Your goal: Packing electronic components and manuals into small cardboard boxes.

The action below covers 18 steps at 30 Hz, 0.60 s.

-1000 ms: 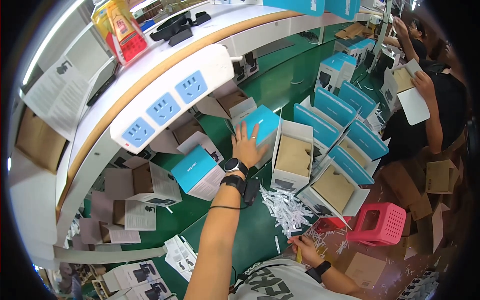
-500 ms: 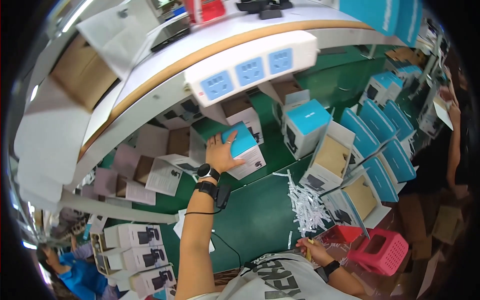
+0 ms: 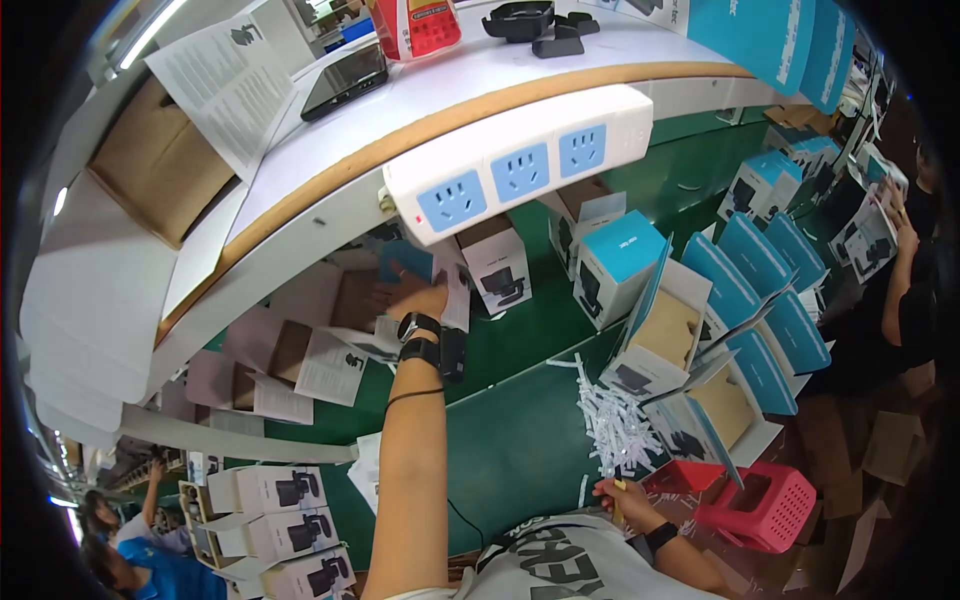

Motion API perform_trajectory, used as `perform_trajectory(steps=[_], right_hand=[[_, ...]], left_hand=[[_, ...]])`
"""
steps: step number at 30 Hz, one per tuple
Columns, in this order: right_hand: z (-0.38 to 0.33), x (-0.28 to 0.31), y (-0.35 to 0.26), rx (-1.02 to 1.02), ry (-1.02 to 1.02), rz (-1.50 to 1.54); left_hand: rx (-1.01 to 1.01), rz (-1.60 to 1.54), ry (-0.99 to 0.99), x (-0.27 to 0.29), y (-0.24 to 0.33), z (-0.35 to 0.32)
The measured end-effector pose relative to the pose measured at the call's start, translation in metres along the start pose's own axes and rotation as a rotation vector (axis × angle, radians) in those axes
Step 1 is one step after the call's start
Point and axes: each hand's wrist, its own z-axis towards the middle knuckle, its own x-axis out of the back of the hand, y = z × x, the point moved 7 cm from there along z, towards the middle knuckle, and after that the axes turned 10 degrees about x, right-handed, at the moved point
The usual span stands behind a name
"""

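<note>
My left hand [image 3: 418, 294] reaches under the shelf. Its fingers lie across a small carton with a blue top [image 3: 408, 262], gripping it; the carton's lower part is hidden behind the hand and shelf shadow. Open cartons with raised flaps [image 3: 330, 352] stand just left of it, and a white closed-sided carton [image 3: 497, 265] stands to its right. Low at the front, my right hand [image 3: 625, 502] is closed around a slim yellow tool [image 3: 618, 487] whose kind I cannot make out. Close beyond that hand lies a heap of white paper strips [image 3: 615, 415].
A white power strip [image 3: 520, 165] hangs along the shelf edge [image 3: 450, 95]. Blue-lidded cartons [image 3: 755, 260] crowd the right, above a pink plastic basket [image 3: 765, 505]. Stacked cartons [image 3: 285, 490] stand lower left. Other people [image 3: 905, 240] are at the right and far left.
My left hand has carried the blue-topped carton left and back, from the bench front to beneath the shelf. My right hand stays put with the yellow tool.
</note>
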Motion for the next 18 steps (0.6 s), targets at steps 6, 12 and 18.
perform_trajectory(steps=[6, 12, 18], right_hand=[[-0.011, 0.020, 0.007, 0.046, 0.101, 0.042], [-0.022, 0.006, -0.005, 0.158, 0.022, -0.081], [0.010, -0.051, -0.068, 0.504, -0.251, -0.581]], left_hand=[[-0.434, 0.048, 0.004, -0.028, 0.022, 0.031], [-0.852, -0.724, 0.254, 0.069, 0.072, -0.064], [-0.933, -0.186, 0.051, 0.001, 0.144, -0.050]])
